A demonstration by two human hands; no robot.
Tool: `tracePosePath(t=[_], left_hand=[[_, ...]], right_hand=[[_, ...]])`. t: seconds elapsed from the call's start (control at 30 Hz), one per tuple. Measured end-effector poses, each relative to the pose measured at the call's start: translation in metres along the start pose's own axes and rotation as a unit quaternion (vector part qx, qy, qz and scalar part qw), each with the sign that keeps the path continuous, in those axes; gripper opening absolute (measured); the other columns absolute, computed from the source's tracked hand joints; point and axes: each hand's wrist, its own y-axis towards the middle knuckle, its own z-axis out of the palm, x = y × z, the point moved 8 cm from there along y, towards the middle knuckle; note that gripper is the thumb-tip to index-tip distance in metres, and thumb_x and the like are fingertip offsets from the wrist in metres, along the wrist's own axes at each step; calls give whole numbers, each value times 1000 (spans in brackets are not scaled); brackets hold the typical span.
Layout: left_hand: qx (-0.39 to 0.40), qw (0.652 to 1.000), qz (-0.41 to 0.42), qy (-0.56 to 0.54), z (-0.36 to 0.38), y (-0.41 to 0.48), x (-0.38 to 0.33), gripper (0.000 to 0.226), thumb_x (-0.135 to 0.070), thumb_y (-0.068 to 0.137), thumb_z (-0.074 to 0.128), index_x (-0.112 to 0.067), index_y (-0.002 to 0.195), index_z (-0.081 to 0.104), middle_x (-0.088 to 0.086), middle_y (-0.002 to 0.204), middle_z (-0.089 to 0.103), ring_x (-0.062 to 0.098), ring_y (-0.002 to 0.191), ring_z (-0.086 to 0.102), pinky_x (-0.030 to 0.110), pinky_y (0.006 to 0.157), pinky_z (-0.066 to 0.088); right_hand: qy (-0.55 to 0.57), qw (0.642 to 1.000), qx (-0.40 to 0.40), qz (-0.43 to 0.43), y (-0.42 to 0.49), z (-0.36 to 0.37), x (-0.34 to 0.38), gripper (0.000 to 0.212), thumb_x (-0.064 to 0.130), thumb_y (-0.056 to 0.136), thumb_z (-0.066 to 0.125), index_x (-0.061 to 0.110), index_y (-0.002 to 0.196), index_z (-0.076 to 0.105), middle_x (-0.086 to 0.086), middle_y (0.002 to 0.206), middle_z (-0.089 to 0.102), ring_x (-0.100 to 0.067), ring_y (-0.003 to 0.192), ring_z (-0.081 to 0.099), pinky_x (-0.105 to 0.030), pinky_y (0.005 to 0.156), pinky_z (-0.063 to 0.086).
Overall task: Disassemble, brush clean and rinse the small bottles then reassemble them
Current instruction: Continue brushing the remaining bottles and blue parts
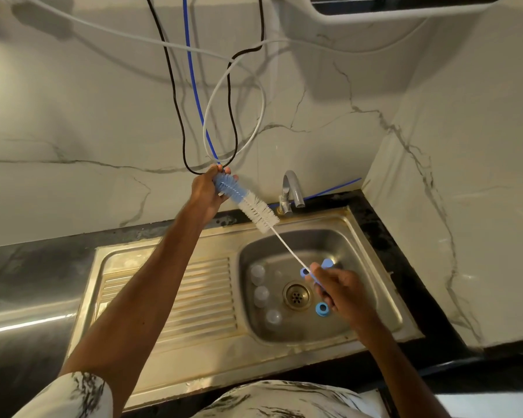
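Observation:
A long bottle brush (255, 208) with blue and white bristles slants above the sink. My left hand (207, 193) grips its blue bristle tip, raised near the wall. My right hand (337, 292) holds the brush's blue handle over the basin. Three small clear bottles (261, 295) stand in a row on the left side of the basin floor. A blue cap (322, 309) lies on the basin floor by my right hand, and another blue piece (327, 263) shows just behind my right fingers.
The steel sink (384, 285) has a drain (296, 295) in the middle and a ribbed drainboard (194, 297) on the left. A tap (292, 190) stands at the back rim. Black, blue and white cables (233, 116) hang down the marble wall above my left hand.

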Motion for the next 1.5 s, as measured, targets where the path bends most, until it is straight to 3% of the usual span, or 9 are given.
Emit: tracePosePath(t=[0.13,0.23,0.37,0.43,0.73,0.97,1.17,1.37,1.5], left_hand=[[-26,1000,8,10,0,0,1,26,-21,104,54,-13,82,66,5,83,68,20,80,67,42,95,55],[-37,999,1,19,-2,-2,4,23,-24,104,54,-13,89,67,8,97,71,27,96,69,44,95,55],[8,1000,9,-1,7,-3,0,27,-24,107,47,-13,88,62,7,92,70,26,91,67,41,93,53],[17,1000,13,8,8,-1,-2,28,-23,108,47,-14,86,62,5,86,70,25,88,68,40,87,55],[-33,995,33,92,-1,-2,0,18,-23,103,54,-16,90,64,1,88,72,21,87,71,44,97,53],[29,999,26,30,12,-3,-7,18,-20,103,55,-13,89,64,4,86,70,24,89,70,40,91,55],[0,999,28,31,11,-4,-3,22,-22,104,54,-13,86,65,3,84,70,21,85,69,40,94,54],[43,998,10,-48,13,-1,1,23,-25,106,52,-10,95,65,11,100,71,27,92,70,42,91,58],[15,998,23,-49,9,-2,-15,24,-27,108,48,-12,101,66,9,108,74,24,105,71,42,96,58]], right_hand=[[-194,954,-166,-155,-3,-20,10,13,42,85,79,31,89,74,17,78,73,-4,72,71,-31,67,59],[-232,935,-189,-190,-7,-17,17,17,39,92,71,27,82,74,16,68,71,-2,65,69,-32,62,59],[15,1000,8,2,1,10,-2,36,35,102,55,13,75,65,6,53,47,-4,42,40,-22,44,31],[164,970,112,138,-6,29,-11,41,35,106,43,11,75,55,3,53,33,-6,41,27,-21,43,20],[-118,980,-118,-108,-1,-8,11,23,39,89,75,22,75,74,4,64,71,-11,60,68,-26,61,56],[88,986,114,86,3,21,-6,42,38,103,51,11,72,61,-3,55,42,-12,45,37,-23,44,29],[-120,980,-112,-115,4,-14,21,24,35,89,75,16,76,76,-1,65,71,-17,58,67,-25,59,55],[150,972,125,129,-6,20,1,37,36,102,53,14,74,62,-1,59,28,-9,46,22,-26,46,11],[214,947,193,140,-20,31,4,42,37,103,45,18,68,57,2,59,20,-7,48,13,-24,44,7]])
